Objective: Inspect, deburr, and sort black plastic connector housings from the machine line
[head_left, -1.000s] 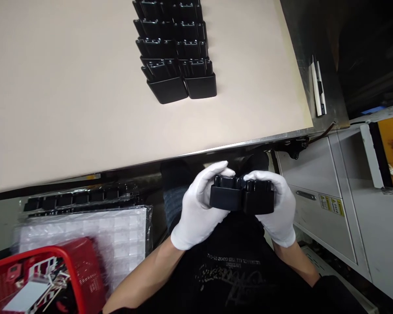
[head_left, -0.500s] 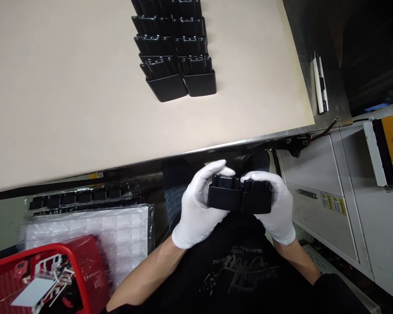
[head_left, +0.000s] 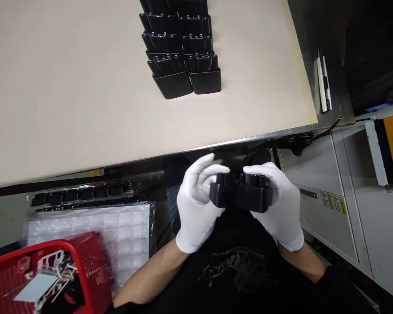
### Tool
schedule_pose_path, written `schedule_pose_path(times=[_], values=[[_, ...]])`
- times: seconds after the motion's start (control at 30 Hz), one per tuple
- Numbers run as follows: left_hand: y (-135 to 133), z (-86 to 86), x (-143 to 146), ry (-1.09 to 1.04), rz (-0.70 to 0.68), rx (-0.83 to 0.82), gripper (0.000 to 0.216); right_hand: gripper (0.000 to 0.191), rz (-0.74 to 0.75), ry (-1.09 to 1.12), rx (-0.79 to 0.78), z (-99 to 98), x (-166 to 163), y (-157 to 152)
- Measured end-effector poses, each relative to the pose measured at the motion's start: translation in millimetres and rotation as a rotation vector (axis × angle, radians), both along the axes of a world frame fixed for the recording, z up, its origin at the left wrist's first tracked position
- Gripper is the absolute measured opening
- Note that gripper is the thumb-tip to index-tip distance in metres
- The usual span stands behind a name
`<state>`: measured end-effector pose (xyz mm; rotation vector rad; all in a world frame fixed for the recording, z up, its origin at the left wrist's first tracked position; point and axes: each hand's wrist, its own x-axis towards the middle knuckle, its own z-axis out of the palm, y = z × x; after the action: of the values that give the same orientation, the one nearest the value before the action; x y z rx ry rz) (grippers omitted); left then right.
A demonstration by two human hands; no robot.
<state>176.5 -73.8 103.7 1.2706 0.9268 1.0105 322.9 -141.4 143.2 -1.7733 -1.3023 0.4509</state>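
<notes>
Pale covering is spreading over the table point(head_left: 85, 109), whose near edge is showing a bright metal strip. Two white-gloved hands are posing just short of that edge, with the forearms slanting inward toward each other. On the near-left side of the table, the left hand point(head_left: 196, 205) is curving loosely around a left black piece point(head_left: 220, 195), one finger arching above it and the others bending near its top. Farther right along the table edge, the right hand point(head_left: 278, 205) is wrapping the outer side of a right black piece point(head_left: 253, 197). Both pieces are standing side by side; their dark faces are blending, so whether they are touching is hard to tell.

Toward the middle of the table's far part, paired black holders point(head_left: 173, 85) are forming two columns, with glossy black parts sticking up inside. Below the table's near edge at far left, a red basket point(head_left: 90, 272) is holding a pale card point(head_left: 36, 288), white frame pieces and dark scraps. Between it and the table, plastic-wrapped white trays point(head_left: 127, 235) are lying beside a wrapped row of black parts point(head_left: 88, 193).
</notes>
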Motion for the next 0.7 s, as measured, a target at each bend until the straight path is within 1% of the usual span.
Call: schedule_pose_path(times=[0.07, 0.13, 0.2, 0.27, 0.33, 0.4, 0.57, 0.7], values=[[0, -3.1, -3, 0.003, -0.003, -0.041, 0.059, 0.029, -0.021, 0.074, -0.018, -4.5, 0, -1], [-1, -5.2, -4, 0.007, 0.017, -0.047, 0.058, 0.031, -0.038, 0.134, -0.034, -9.2, 2, -1], [-2, -5.9, -4, 0.013, 0.058, -0.008, 0.059, 0.033, -0.042, 0.153, -0.040, -13.1, 2, -1], [-4, -5.5, -3, 0.026, 0.099, 0.076, 0.055, 0.033, -0.035, 0.149, -0.033, -15.9, 1, 0], [-6, -4.6, -1, 0.041, 0.122, 0.162, 0.050, 0.035, -0.023, 0.151, -0.025, -17.7, -1, 1], [-7, -3.9, 0, 0.059, 0.133, 0.216, 0.048, 0.038, -0.015, 0.175, -0.019, -18.9, -3, 2], [-5, -3.7, -2, 0.078, 0.128, 0.240, 0.050, 0.038, 0.015, 0.273, 0.007, -23.7, -1, 2], [-3, -3.1, -5, 0.054, 0.130, 0.253, 0.053, 0.035, 0.099, 0.443, -0.009, -32.9, 7, 0]])
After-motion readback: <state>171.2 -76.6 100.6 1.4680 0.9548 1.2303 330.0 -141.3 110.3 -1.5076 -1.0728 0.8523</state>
